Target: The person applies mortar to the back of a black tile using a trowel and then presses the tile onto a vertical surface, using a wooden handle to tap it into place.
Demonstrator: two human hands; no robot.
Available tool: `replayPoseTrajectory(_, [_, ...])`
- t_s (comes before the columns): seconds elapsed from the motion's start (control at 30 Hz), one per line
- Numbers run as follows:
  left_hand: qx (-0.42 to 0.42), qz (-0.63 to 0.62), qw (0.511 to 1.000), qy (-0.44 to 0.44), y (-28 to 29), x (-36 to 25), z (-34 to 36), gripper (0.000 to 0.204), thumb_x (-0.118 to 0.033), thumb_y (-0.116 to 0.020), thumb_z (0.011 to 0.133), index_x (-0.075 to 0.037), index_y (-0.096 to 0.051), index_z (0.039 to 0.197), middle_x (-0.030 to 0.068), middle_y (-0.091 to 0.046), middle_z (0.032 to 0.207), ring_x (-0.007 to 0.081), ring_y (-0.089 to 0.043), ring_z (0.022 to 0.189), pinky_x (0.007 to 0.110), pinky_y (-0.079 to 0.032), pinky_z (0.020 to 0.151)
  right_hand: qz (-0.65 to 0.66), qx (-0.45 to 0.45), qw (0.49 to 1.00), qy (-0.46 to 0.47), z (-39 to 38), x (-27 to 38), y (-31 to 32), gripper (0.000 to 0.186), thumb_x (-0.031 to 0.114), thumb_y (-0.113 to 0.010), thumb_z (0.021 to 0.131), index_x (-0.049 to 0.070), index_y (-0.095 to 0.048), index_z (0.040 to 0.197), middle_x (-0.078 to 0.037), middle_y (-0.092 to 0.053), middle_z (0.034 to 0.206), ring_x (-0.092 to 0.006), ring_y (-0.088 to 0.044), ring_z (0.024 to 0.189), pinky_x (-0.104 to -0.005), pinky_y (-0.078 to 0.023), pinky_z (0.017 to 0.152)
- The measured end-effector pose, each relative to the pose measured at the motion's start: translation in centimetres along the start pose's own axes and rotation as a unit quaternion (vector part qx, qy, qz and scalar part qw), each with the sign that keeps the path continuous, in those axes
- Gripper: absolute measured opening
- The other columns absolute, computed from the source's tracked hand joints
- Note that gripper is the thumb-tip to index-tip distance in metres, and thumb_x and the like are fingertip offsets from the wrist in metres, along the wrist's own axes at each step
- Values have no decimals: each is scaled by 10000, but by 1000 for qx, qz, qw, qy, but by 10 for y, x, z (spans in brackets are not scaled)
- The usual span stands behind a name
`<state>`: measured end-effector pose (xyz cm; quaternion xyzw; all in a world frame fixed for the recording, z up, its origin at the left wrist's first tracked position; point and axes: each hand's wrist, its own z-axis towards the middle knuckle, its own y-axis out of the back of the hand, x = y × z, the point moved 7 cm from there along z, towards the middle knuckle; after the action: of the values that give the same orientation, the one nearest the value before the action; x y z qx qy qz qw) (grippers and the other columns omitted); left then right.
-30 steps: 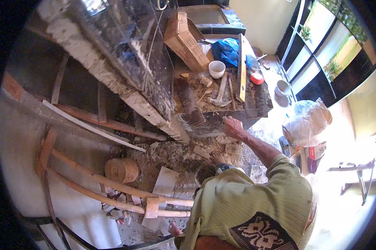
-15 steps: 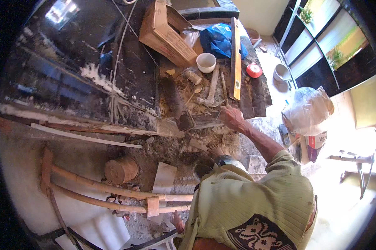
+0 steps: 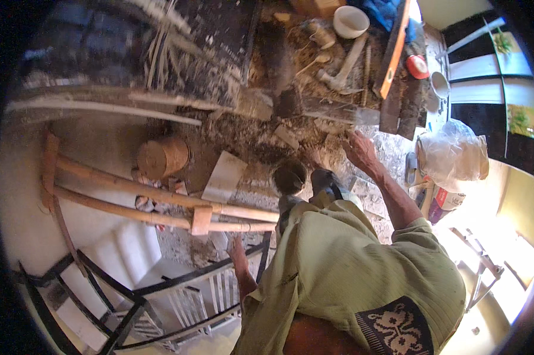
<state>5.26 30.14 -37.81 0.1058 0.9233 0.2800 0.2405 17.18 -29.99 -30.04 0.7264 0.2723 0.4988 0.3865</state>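
Note:
My right hand (image 3: 362, 152) hangs just in front of the worktable's near edge, fingers loosely apart and nothing visible in it. Beyond it on the dusty table lie a hammer (image 3: 345, 70) with a pale handle, a thin rod (image 3: 366, 77) and an orange spirit level (image 3: 395, 53). My left hand (image 3: 238, 253) is low on the left, beside the lower bamboo pole of a wooden ladder (image 3: 243, 226). Its fingers appear stretched out and empty, though small in view.
A white bowl (image 3: 351, 22), a twine spool (image 3: 322, 35) and a red-and-white round object (image 3: 417, 67) sit on the table. A clay-coloured bucket (image 3: 162, 158) and white board (image 3: 225, 177) are on the littered floor. Right stands a plastic-wrapped sack (image 3: 453, 155); lower left, a dark railing (image 3: 178, 284).
My view has tilted down and turned toward the floor. My right hand has drawn back from the table edge near the hammer. My left hand shows more fully beside the ladder.

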Motion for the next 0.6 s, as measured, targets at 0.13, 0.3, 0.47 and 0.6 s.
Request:
replayPoseTrajectory(0.13, [45, -97, 990, -87, -13, -1, -2, 470, -338, -615, 911, 29, -594, 1204, 109, -603, 1154, 221, -540, 1047, 327, -410, 937, -40, 109, 991, 73, -7, 1, -95, 409, 265, -627, 853, 45, -572, 1193, -227, -623, 977, -436, -614, 848, -513, -499, 713])
replayPoseTrajectory(0.3, [93, -153, 983, -47, -51, 39, 19, 494, -325, -660, 884, 38, -576, 1209, 115, -598, 1147, 204, -541, 1027, 313, -422, 911, -113, 229, 963, 87, -31, -31, -223, 322, 242, -608, 839, 66, -593, 1108, -245, -624, 981, -432, -620, 865, -516, -506, 739])
replayPoseTrajectory(0.47, [24, -207, 977, 51, -46, 96, 14, 491, -307, -662, 889, 46, -565, 1216, 102, -589, 1133, 194, -532, 988, 305, -433, 870, -170, 298, 939, 4, -55, -64, -370, 328, 262, -573, 858, 40, -603, 1097, -241, -624, 904, -412, -624, 861, -513, -514, 769])
replayPoseTrajectory(0.6, [26, -144, 983, 114, -39, 178, -9, 455, -267, -658, 894, 38, -566, 1218, 107, -604, 1112, 179, -549, 948, 297, -456, 801, -34, 407, 910, 68, -106, -116, -517, 509, 233, -600, 825, 22, -524, 1282, -210, -617, 817, -389, -621, 884, -519, -513, 778])
